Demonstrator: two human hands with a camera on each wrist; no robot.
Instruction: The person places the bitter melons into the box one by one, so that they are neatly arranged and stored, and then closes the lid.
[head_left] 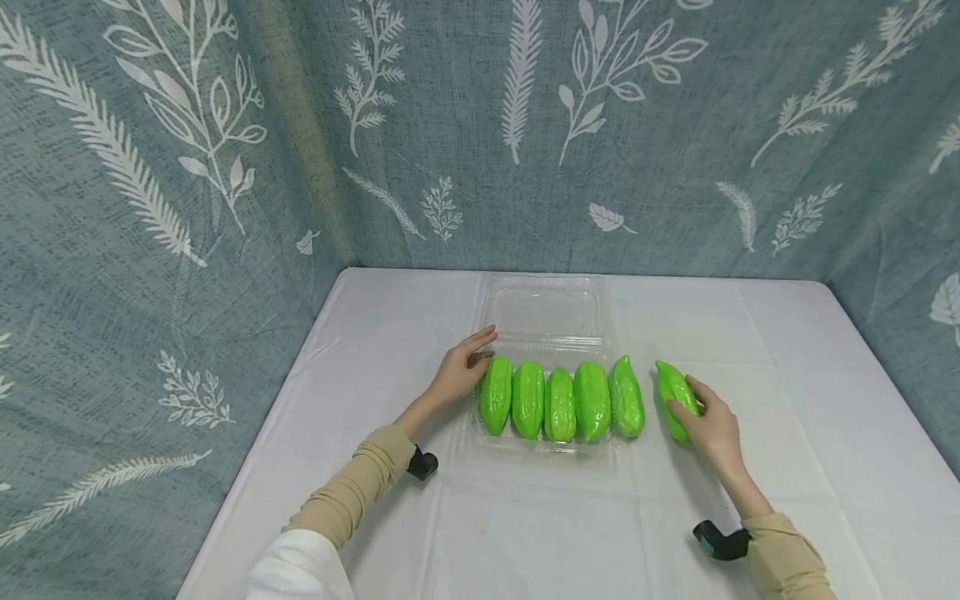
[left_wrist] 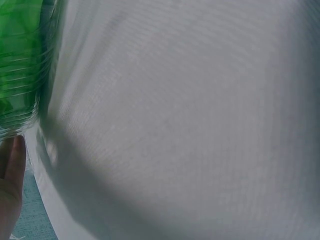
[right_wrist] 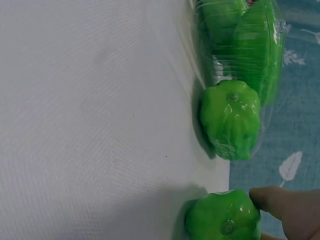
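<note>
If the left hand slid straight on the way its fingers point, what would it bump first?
Probably the clear plastic tray: the left hand points right at its near-left corner, beside the leftmost green vegetable. Depth is hard to judge.

You have open white table (head_left: 787, 350) on both flanks; the clear plastic clamshell tray (head_left: 545, 312) with five green gourds (head_left: 560, 402) blocks the middle.

Six green gourds (head_left: 561, 403), one clear plastic tray (head_left: 545, 310).

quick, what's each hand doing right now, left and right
Left hand: open, fingers against the left end of the clear tray.
Right hand: grip on the loose green gourd beside the tray.
</note>
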